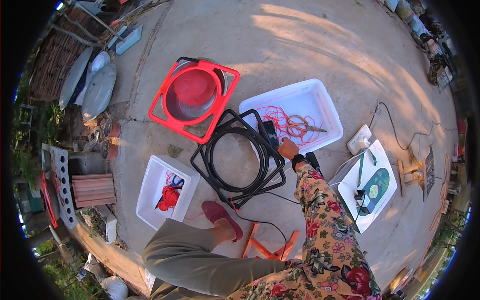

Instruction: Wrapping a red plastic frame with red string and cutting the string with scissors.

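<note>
My right hand [288, 149] reaches over the near rim of a white plastic tub [332, 117], with its fingers bent. Close by its fingertips lies a dark, flat, phone-like object [270, 133]; whether the hand grips it I cannot make out. Inside the tub are scissors [298, 126] with wrapped orange-brown handles and loose red string [274, 114]. Left of the hand, several black square frames with round rings [212, 167] lie stacked on the ground, partly against the tub. A bit of red string [232, 204] shows at their lower corner. My left hand is out of sight.
A red ringed frame [207, 131] rests on a metal pot at upper left. A white foam box [146, 200] holds red string [170, 198]. At right stand a white box [382, 192] and a power strip [359, 139] with trailing cords. An orange-red stand [267, 250] is below.
</note>
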The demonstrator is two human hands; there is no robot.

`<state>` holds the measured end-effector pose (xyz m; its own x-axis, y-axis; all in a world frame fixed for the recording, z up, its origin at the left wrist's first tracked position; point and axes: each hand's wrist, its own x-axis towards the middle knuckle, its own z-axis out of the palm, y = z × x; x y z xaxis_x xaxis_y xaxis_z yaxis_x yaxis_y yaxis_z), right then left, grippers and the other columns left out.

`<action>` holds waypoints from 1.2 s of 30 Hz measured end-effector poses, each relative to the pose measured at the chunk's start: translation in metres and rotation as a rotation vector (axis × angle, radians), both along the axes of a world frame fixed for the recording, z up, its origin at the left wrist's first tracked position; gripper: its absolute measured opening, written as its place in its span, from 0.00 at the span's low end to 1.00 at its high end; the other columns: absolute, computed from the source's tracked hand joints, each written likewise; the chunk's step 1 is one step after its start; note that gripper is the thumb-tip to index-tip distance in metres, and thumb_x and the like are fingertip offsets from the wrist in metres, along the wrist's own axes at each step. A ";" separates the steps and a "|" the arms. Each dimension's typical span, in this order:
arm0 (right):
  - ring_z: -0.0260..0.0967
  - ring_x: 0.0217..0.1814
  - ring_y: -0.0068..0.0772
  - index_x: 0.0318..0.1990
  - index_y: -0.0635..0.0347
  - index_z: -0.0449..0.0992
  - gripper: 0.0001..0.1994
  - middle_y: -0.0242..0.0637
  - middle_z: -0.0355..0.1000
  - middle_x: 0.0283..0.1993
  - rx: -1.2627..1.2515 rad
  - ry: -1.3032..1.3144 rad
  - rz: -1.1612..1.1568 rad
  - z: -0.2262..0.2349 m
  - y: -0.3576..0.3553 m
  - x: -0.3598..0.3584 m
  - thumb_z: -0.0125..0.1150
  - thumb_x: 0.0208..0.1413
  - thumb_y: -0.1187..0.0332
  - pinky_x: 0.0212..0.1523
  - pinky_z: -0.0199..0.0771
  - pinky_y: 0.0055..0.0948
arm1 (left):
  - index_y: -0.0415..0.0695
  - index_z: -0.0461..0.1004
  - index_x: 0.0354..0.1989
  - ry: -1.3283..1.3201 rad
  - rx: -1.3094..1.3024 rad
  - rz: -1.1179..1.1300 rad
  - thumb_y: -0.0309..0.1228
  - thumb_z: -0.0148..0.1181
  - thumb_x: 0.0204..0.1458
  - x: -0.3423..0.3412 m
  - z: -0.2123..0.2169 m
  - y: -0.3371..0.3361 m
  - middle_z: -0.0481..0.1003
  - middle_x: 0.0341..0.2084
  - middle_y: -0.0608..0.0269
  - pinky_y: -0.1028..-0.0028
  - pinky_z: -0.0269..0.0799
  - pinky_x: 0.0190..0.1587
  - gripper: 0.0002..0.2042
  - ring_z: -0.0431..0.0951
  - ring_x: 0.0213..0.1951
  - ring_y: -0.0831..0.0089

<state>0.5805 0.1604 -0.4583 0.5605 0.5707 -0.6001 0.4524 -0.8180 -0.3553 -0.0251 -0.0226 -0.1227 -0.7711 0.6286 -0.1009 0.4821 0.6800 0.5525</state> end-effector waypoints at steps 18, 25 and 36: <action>0.74 0.37 0.50 0.33 0.58 0.80 0.12 0.49 0.75 0.31 0.330 0.017 -0.016 -0.015 0.009 -0.010 0.59 0.47 0.60 0.40 0.73 0.39 | 0.34 0.67 0.52 -0.055 0.047 0.099 0.47 0.49 0.58 0.002 -0.008 -0.003 0.69 0.47 0.48 0.63 0.66 0.50 0.26 0.69 0.47 0.60; 0.75 0.28 0.47 0.29 0.61 0.80 0.11 0.48 0.74 0.24 0.445 -0.065 0.143 0.001 0.003 -0.008 0.59 0.46 0.62 0.32 0.73 0.39 | 0.34 0.67 0.52 -0.094 0.069 0.063 0.47 0.49 0.58 0.005 -0.013 0.006 0.69 0.47 0.49 0.63 0.65 0.51 0.26 0.68 0.48 0.60; 0.74 0.31 0.49 0.24 0.61 0.79 0.09 0.46 0.75 0.24 0.417 -0.227 -0.026 0.057 0.007 0.059 0.61 0.43 0.64 0.35 0.74 0.43 | 0.34 0.67 0.52 -0.118 0.102 0.056 0.48 0.48 0.58 0.005 -0.010 0.011 0.68 0.48 0.51 0.64 0.64 0.52 0.26 0.68 0.49 0.61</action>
